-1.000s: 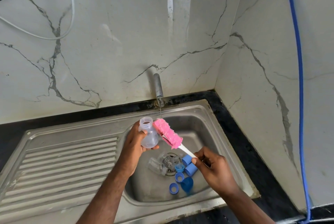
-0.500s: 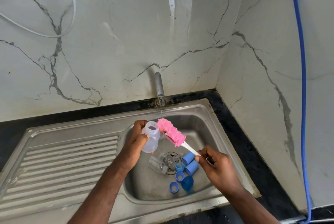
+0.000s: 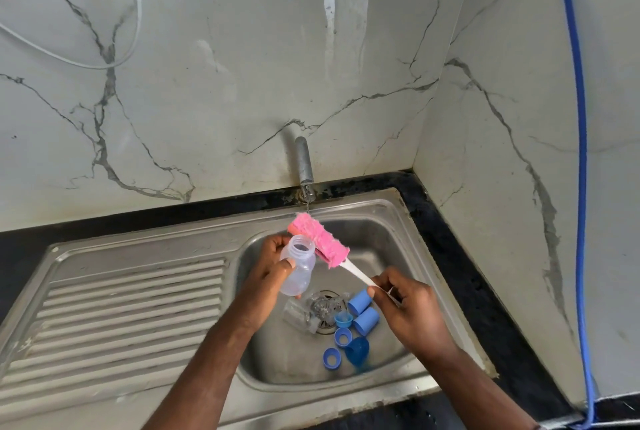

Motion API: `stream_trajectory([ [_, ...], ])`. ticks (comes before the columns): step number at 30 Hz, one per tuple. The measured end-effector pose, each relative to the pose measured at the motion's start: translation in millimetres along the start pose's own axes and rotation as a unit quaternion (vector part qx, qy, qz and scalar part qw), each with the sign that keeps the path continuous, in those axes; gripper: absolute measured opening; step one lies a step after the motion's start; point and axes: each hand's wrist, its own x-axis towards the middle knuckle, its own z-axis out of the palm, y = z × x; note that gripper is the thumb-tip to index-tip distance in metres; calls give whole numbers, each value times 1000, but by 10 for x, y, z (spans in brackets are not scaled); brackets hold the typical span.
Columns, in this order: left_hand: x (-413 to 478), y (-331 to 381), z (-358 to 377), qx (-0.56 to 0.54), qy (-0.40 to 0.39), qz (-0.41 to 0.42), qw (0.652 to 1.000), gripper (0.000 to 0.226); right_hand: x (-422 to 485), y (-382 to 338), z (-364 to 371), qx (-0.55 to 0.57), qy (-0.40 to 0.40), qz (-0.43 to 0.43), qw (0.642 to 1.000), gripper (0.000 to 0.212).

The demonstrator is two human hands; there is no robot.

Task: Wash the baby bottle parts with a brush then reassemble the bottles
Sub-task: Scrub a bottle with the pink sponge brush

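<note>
My left hand (image 3: pixel 268 270) grips a clear baby bottle (image 3: pixel 298 265), mouth up, over the sink basin (image 3: pixel 377 239). My right hand (image 3: pixel 408 311) pinches the white handle of a pink sponge brush (image 3: pixel 320 240); the sponge head lies just behind the bottle's mouth, under a thin stream from the tap (image 3: pixel 304 161). On the basin floor near the drain lie two blue caps (image 3: pixel 363 311), blue screw rings (image 3: pixel 332 358), a blue funnel-shaped piece (image 3: pixel 358 350) and a second clear bottle (image 3: pixel 298 313) on its side.
A ribbed steel draining board (image 3: pixel 131 308) extends to the left of the basin. Marble walls close in behind and to the right. A blue hose (image 3: pixel 581 187) hangs down the right wall, and a black counter edge (image 3: pixel 485 291) surrounds the sink.
The brush head has risen towards the tap's stream, and the bottle has tilted slightly more upright in my left hand. Both hands stay over the basin.
</note>
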Motion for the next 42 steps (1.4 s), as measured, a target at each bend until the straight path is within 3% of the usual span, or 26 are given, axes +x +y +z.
stream_trajectory([
  [11,-80,164,-201,102,-91,-30,990,51,127,140,-215,54,-16,13,998,18],
  [14,-93,263,-226,174,-45,-12,984,47,198,186,-307,30,-3,7,1000,15],
  [16,-78,251,-264,259,-13,5,966,57,213,207,-318,-2,1,3,1000,12],
  [21,-36,189,-207,360,54,-25,931,60,171,136,-145,-63,15,9,998,28],
  [25,-34,221,-132,384,115,-56,915,58,40,64,23,-61,7,38,997,17],
  [31,-48,280,-105,398,155,-92,899,55,-118,31,115,-72,30,27,997,27],
  [42,-98,285,89,331,124,-112,928,51,-99,-35,207,-89,33,-12,995,22],
])
